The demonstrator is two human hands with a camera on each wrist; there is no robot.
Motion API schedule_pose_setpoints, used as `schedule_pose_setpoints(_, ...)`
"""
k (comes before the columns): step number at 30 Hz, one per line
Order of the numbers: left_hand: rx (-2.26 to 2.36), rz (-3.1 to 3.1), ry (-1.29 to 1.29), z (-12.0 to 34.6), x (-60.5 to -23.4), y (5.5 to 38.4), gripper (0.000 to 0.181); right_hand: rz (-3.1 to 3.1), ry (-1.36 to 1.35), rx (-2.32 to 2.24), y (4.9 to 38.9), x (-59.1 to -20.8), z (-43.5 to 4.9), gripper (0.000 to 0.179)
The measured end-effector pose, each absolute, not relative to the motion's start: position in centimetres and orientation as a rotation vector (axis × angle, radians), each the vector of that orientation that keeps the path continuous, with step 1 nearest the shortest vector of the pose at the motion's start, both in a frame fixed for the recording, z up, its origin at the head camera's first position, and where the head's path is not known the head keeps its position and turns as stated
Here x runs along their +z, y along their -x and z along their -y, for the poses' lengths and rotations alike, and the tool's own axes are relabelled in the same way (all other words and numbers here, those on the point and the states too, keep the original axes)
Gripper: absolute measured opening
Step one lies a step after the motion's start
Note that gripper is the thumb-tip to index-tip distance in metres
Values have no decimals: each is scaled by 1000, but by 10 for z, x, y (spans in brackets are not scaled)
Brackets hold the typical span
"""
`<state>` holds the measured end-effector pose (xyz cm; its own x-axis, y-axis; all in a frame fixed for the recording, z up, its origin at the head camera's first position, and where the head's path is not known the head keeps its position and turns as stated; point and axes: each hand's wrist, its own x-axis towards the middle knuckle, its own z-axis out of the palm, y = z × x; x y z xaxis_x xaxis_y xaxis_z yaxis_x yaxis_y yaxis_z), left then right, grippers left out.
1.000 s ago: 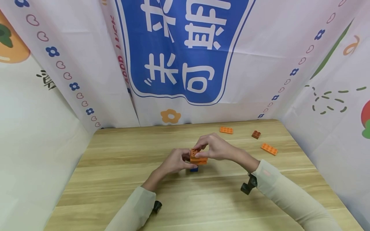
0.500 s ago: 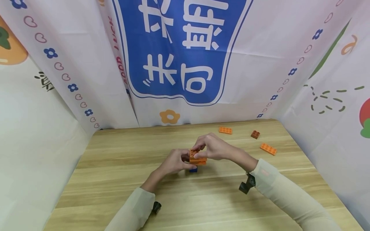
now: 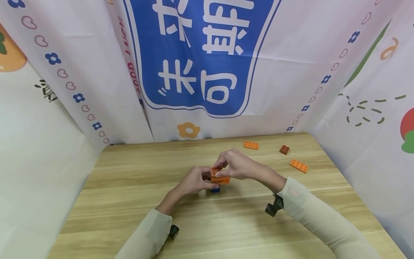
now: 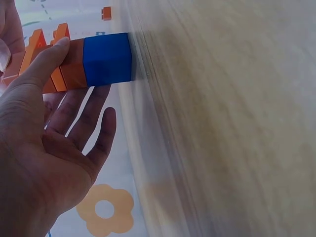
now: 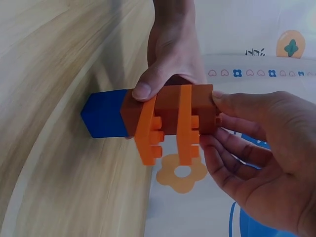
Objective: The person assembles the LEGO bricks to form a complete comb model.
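Note:
A tower of toy building bricks stands on the table: a blue brick point(image 5: 103, 113) at the bottom, then brown bricks point(image 5: 168, 111) alternating with two orange plates point(image 5: 185, 128) that jut out to one side. My left hand point(image 3: 195, 181) grips the tower low down, its thumb on the lower brown brick point(image 4: 74, 64) beside the lower orange plate, with fingers behind. From above, my right hand point(image 3: 237, 165) pinches the top brown brick point(image 5: 203, 106) between thumb and fingers. In the right wrist view the lower orange plate point(image 5: 145, 136) sits slightly tilted against its neighbours.
Two loose orange plates, one at the back point(image 3: 251, 145) and one at the right point(image 3: 299, 166), lie on the wooden table point(image 3: 129, 201). A small brown brick point(image 3: 284, 150) lies between them. Printed white cloth point(image 3: 278, 72) walls the back and sides.
Both hands keep their hold on the brick tower, which has not visibly changed. The head view has shifted slightly.

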<state>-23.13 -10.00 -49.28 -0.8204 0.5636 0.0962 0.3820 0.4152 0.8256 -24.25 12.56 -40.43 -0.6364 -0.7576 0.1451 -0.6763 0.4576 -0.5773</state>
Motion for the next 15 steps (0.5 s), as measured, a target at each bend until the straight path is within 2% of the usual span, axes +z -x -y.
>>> schedule_pose_setpoints(15, 1358, -2464, -858, 102, -493, 230, 31, -2587, 1305, -915, 241, -408, -125, 22)
